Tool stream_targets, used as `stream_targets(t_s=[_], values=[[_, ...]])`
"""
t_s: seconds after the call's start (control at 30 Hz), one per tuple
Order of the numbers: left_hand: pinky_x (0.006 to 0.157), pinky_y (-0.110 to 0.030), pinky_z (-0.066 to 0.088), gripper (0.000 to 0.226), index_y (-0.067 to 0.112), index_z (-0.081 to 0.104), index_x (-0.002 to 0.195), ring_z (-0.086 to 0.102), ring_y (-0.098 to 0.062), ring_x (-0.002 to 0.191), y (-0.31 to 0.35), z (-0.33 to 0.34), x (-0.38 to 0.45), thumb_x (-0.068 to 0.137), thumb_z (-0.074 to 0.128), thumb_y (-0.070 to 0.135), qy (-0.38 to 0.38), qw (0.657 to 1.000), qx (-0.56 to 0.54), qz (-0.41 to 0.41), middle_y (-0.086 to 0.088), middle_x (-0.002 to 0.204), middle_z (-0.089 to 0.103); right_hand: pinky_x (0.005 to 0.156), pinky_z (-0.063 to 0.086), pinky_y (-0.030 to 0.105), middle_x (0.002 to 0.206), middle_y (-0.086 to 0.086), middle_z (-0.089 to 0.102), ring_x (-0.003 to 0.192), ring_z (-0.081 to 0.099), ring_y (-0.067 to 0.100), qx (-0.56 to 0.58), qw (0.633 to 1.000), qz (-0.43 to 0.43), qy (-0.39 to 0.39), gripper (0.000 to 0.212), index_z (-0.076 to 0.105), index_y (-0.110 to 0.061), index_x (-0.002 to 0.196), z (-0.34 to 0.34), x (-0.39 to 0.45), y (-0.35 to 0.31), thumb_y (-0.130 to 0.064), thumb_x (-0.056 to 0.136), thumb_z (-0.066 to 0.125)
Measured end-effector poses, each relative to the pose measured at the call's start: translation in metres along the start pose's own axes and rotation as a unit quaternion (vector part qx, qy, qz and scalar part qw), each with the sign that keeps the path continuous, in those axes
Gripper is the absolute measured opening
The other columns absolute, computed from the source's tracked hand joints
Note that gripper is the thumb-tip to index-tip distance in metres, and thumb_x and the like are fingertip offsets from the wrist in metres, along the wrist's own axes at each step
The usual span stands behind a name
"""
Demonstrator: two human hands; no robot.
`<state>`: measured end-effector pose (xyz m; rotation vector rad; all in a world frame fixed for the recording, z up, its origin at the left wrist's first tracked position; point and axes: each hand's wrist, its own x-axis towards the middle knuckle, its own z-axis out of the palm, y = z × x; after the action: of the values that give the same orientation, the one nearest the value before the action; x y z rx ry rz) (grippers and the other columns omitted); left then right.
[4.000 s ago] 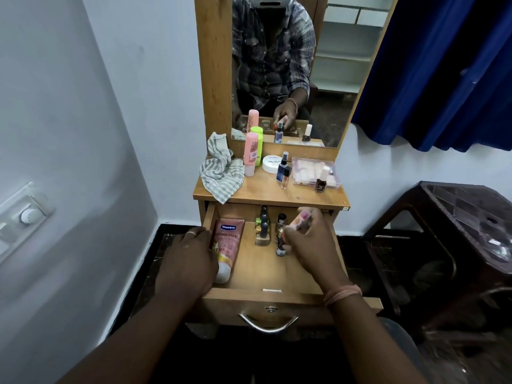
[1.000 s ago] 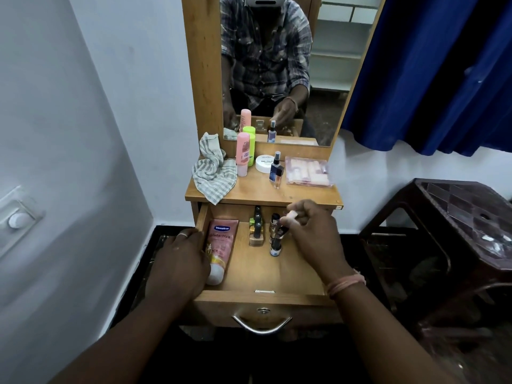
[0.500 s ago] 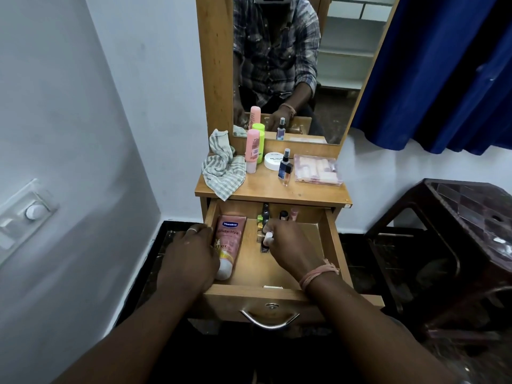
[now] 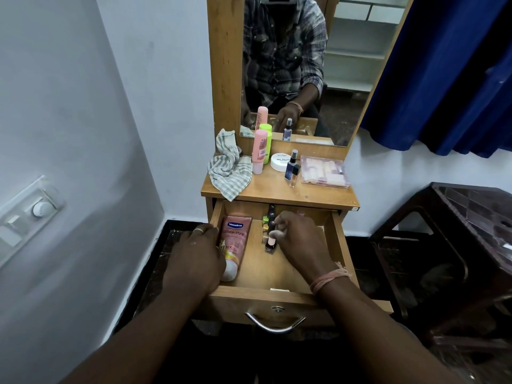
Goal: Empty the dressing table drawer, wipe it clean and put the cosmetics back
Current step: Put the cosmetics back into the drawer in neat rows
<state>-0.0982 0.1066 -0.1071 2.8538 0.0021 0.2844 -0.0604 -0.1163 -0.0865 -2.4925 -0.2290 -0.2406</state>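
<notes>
The wooden drawer (image 4: 340,245) of the dressing table stands pulled out. Inside on the left lies a pink Vaseline tube (image 4: 234,241); a row of small nail polish bottles (image 4: 270,217) stands in the middle. My right hand (image 4: 300,239) pinches the pale cap of a dark nail polish bottle (image 4: 270,245) standing upright on the drawer floor at the front of that row. My left hand (image 4: 198,259) grips the drawer's left wall. On the tabletop are a striped cloth (image 4: 230,173), a pink bottle (image 4: 259,151), a white jar (image 4: 281,162), a spray bottle (image 4: 291,170) and a clear box (image 4: 324,171).
A mirror (image 4: 304,65) rises behind the tabletop. A white wall with a switch plate (image 4: 27,217) is close on the left. A dark plastic stool (image 4: 457,245) stands to the right, under a blue curtain (image 4: 448,73). The drawer handle (image 4: 275,322) faces me.
The nail polish bottle left the tabletop in my right hand, which came down into the drawer and set it at the front of the row. My left hand stayed on the drawer's side.
</notes>
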Motion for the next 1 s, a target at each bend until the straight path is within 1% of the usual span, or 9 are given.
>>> stream_targets(t_s=[0.1,0.2,0.3,0.43,0.53,0.6,0.73,0.83,1.0], values=[[0.088,-0.039,0.054,0.037,0.022,0.067,0.12,0.06,-0.022,0.105,-0.001,0.001,0.001,0.086,0.054,0.025,-0.001,1.0,0.0,0.0,-0.001,0.125,0.066,0.073,0.053,0.022,0.092,-0.01,0.063,0.083,0.06,0.003,-0.003,0.998,0.003,0.069,0.006,0.066,-0.023,0.099,-0.009,0.021,-0.002,-0.024,0.094,0.069],[0.087,-0.038,0.053,0.037,0.022,0.067,0.12,0.059,-0.023,0.105,-0.001,0.001,0.001,0.085,0.054,0.023,-0.004,1.0,-0.003,0.001,-0.002,0.126,0.065,0.086,0.043,0.019,0.115,-0.003,0.055,0.103,0.053,0.008,0.006,0.987,0.002,0.161,0.028,0.06,-0.018,0.12,-0.023,0.054,-0.01,-0.018,0.094,0.069],[0.085,-0.037,0.052,0.037,0.02,0.068,0.118,0.06,-0.025,0.104,0.0,-0.001,0.0,0.083,0.056,0.021,-0.003,1.0,-0.007,0.001,-0.003,0.126,0.066,0.095,0.05,0.03,0.124,0.006,0.051,0.111,0.055,0.018,0.003,0.979,0.035,0.202,0.038,0.055,-0.016,0.127,-0.032,0.085,-0.014,-0.015,0.092,0.071],[0.084,-0.038,0.053,0.035,0.019,0.068,0.113,0.06,-0.025,0.101,-0.002,-0.002,0.0,0.082,0.053,0.021,-0.007,1.0,-0.01,0.006,-0.004,0.123,0.067,0.088,0.054,0.037,0.112,0.004,0.063,0.102,0.061,0.021,0.004,0.984,0.052,0.171,0.023,0.058,-0.017,0.111,-0.031,0.096,-0.009,-0.01,0.091,0.069],[0.085,-0.038,0.053,0.037,0.02,0.068,0.116,0.06,-0.025,0.103,-0.002,-0.001,0.0,0.082,0.053,0.022,-0.007,1.0,-0.008,0.006,-0.002,0.125,0.066,0.078,0.049,0.026,0.106,0.0,0.068,0.097,0.063,0.017,0.051,0.98,0.046,0.189,0.02,0.057,-0.019,0.101,-0.037,0.084,-0.006,-0.003,0.091,0.066],[0.086,-0.04,0.053,0.035,0.02,0.067,0.117,0.059,-0.026,0.104,-0.002,0.0,0.0,0.084,0.054,0.021,-0.005,1.0,-0.013,0.003,-0.002,0.125,0.065,0.074,0.044,0.017,0.101,-0.004,0.067,0.094,0.063,0.014,0.09,0.973,0.054,0.203,0.018,0.058,-0.019,0.1,-0.043,0.068,-0.004,-0.007,0.09,0.067],[0.083,-0.04,0.053,0.032,0.021,0.066,0.114,0.059,-0.025,0.1,-0.002,0.001,0.001,0.085,0.052,0.023,0.0,1.0,-0.006,0.007,-0.003,0.12,0.066,0.076,0.055,0.022,0.092,-0.008,0.071,0.086,0.068,0.005,0.179,0.969,0.072,0.151,0.016,0.064,-0.02,0.104,-0.05,0.019,0.003,-0.016,0.09,0.072],[0.086,-0.04,0.054,0.037,0.02,0.066,0.12,0.06,-0.025,0.102,-0.001,0.001,0.002,0.086,0.051,0.025,-0.007,1.0,-0.001,0.009,-0.004,0.121,0.066,0.071,0.051,0.014,0.086,-0.009,0.071,0.079,0.066,-0.002,0.167,0.979,0.076,0.087,0.015,0.067,-0.022,0.099,-0.045,-0.011,0.014,-0.017,0.088,0.075],[0.091,-0.042,0.054,0.039,0.02,0.066,0.124,0.06,-0.027,0.108,0.001,-0.002,-0.001,0.087,0.055,0.023,-0.007,1.0,-0.005,-0.004,-0.005,0.127,0.066,0.065,0.041,0.007,0.083,-0.016,0.064,0.081,0.062,-0.001,0.088,0.989,0.102,0.066,0.016,0.066,-0.025,0.092,-0.04,-0.027,0.035,-0.013,0.085,0.075]])
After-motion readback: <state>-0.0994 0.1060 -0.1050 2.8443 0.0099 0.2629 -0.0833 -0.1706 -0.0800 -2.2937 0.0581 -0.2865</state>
